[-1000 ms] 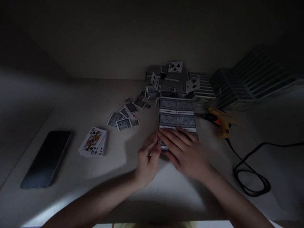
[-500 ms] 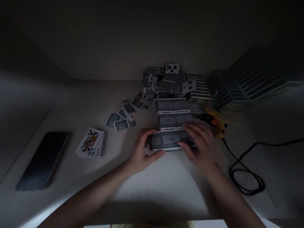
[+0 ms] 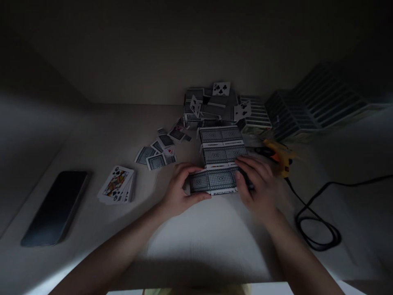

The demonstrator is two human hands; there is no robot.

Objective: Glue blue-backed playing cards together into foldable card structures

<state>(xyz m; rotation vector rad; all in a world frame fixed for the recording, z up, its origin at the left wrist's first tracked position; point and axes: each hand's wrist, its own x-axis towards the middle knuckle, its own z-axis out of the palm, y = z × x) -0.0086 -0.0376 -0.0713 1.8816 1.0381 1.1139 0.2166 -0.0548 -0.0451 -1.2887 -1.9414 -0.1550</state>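
Observation:
A stepped structure of playing cards, backs showing in a grey-blue pattern, stands in the middle of the table. My left hand grips the left end of its front row, thumb along the near side and fingers behind. On the right end of that row lies my right hand, fingers bent over the top and thumb at the front edge, covering that corner. Just behind is a messy pile of folded and loose cards, an eight of clubs on top.
Loose cards and small card pieces lie to the left. Further left are a deck with a queen face up and a phone. To the right are a yellow glue gun, its black cord and finished-looking striped card structures.
My right thumb has shifted from the front of the card row to further right and up. The structure and left hand sit slightly further left in view.

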